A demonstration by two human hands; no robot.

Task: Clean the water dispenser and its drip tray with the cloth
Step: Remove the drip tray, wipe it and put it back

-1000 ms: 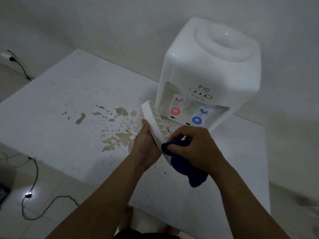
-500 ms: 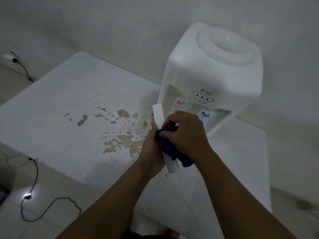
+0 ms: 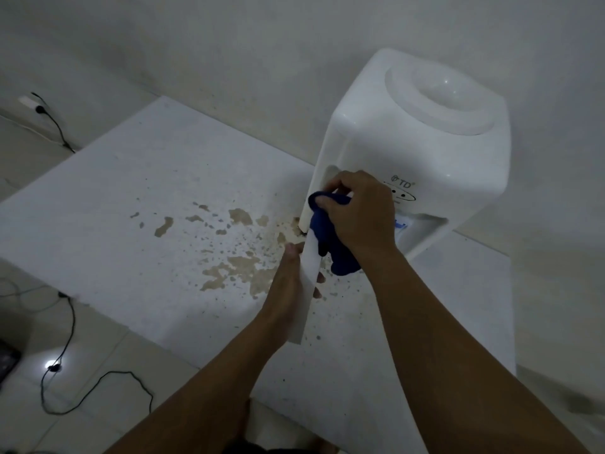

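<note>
Tray stage, mid-task. Drip tray [image 3: 306, 286] off the unit, held edge-on w/ its long axis running away from the camera, above the table [image 3: 137, 198], just in front of the water dispenser [image 3: 422, 152]. Left hand [image 3: 289, 283] grasps tray's lower half, fingers wrapped round it. Right hand [image 3: 357, 214] clenched round blue cloth [image 3: 330, 240], pressing it to tray's upper part.
Done: tray removed; wipe under way, approx. partway.
Left: finish tray, refit it, wipe dispenser body — no sign yet it's been cleaned. Brown stains [image 3: 242, 263] on table beside the hands.
</note>
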